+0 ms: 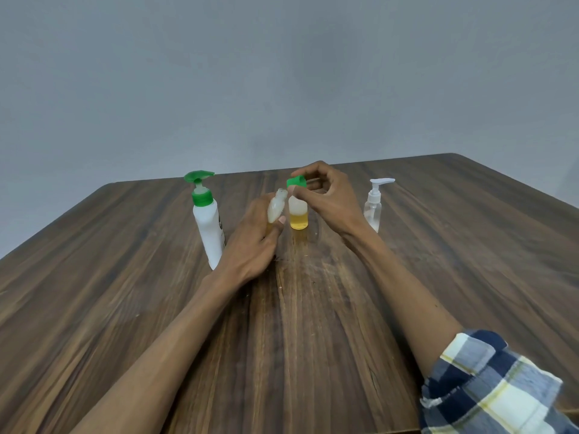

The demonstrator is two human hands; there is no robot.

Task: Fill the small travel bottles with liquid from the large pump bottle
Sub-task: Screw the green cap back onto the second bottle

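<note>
A large white pump bottle (209, 228) with a green pump head stands on the wooden table (125, 292), left of centre. My left hand (253, 242) grips a small translucent travel bottle (276, 207), tilted, with its neck uncapped. My right hand (329, 198) pinches a green cap (296, 182) between thumb and fingers, just above a second small bottle (298, 216) that stands upright with yellow liquid in its lower part. The two small bottles are side by side, almost touching.
A small clear pump bottle (374, 208) with a white pump stands to the right of my right hand. A grey wall rises behind the table's far edge. My right sleeve is a rolled plaid shirt.
</note>
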